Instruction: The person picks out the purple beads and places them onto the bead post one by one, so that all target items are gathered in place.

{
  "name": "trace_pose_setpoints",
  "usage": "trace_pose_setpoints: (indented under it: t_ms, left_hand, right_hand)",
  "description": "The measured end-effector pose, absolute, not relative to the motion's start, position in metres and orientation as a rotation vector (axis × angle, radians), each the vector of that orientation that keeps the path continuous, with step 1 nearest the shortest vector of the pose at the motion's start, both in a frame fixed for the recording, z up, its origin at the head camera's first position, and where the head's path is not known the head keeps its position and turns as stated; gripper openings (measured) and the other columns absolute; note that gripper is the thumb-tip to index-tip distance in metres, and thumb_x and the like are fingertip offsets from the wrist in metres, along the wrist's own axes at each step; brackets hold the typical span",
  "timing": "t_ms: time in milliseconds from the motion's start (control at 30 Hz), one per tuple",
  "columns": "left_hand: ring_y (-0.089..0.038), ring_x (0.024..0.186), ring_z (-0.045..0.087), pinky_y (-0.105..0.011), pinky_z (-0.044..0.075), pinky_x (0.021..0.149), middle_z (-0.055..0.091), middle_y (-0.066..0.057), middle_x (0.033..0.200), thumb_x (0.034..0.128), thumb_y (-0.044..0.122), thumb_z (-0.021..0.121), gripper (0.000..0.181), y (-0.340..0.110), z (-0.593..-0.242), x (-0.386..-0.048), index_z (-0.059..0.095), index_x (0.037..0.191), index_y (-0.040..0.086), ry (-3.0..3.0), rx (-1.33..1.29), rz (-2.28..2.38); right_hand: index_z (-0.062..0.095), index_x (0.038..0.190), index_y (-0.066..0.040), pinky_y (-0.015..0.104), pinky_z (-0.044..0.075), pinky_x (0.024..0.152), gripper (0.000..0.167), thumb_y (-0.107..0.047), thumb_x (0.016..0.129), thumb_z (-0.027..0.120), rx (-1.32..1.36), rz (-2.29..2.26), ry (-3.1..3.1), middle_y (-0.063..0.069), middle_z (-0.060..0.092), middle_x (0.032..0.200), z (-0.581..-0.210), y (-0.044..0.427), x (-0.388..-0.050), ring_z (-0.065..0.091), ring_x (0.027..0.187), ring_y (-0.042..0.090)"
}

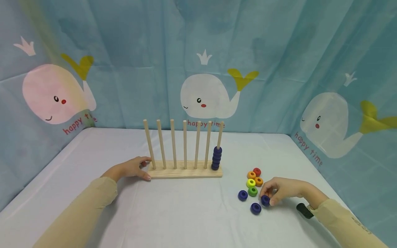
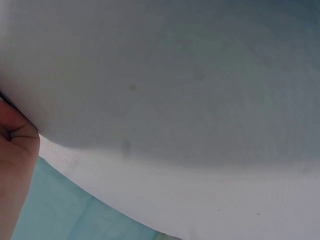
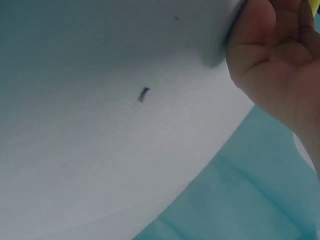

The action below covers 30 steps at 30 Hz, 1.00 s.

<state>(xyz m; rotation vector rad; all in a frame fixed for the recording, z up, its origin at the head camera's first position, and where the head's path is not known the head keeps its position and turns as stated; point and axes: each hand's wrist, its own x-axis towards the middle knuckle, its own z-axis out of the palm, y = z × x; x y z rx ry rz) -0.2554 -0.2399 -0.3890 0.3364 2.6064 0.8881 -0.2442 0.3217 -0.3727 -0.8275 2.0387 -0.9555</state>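
Observation:
In the head view a wooden peg stand stands on the table, with several upright pegs. Dark blue beads are stacked on its rightmost peg; the other pegs are bare. My left hand holds the stand's left end, thumb at the front and fingers behind. To the right, my right hand pinches a dark blue bead between thumb and fingers, low over the table. Both wrist views show the hands only in part, without the stand or the held bead.
Left of the right hand lie loose beads: two dark blue, one green, one yellow, two orange and one red. A whale-print curtain hangs behind the white table.

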Motion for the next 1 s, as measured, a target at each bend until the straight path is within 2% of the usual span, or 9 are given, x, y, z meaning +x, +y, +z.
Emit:
trace_pose_setpoints:
  t_ms: [300,767,1000]
  left_hand:
    - [-0.050,0.124,0.037,-0.062,0.027,0.104,0.044,-0.032,0.127,0.0776,0.024,0.083,0.086,-0.239,-0.390,-0.255,0.036,0.141,-0.009,2.601,0.324,0.896]
    - [-0.050,0.123,0.037,-0.063,0.027,0.103,0.043,-0.032,0.127,0.0777,0.024,0.083,0.084,-0.240,-0.390,-0.255,0.037,0.141,-0.008,2.598,0.333,0.914]
    - [-0.049,0.122,0.038,-0.062,0.028,0.103,0.044,-0.031,0.126,0.0775,0.024,0.083,0.084,-0.240,-0.390,-0.255,0.038,0.140,-0.008,2.608,0.331,0.899]
  right_hand:
    - [0.068,0.110,-0.004,0.029,0.047,0.076,0.026,-0.014,0.086,0.072,-0.838,-0.886,2.158,0.003,0.064,0.102,-0.357,0.321,-0.246,0.057,0.090,0.014]
    - [0.064,0.112,0.003,0.030,0.052,0.076,0.026,-0.010,0.089,0.067,-0.859,-0.935,2.215,0.008,0.066,0.102,-0.331,0.309,-0.247,0.059,0.093,0.016]
    - [0.065,0.112,-0.001,0.031,0.052,0.079,0.024,-0.011,0.091,0.065,-0.841,-0.942,2.242,0.008,0.065,0.105,-0.322,0.302,-0.248,0.059,0.094,0.018]
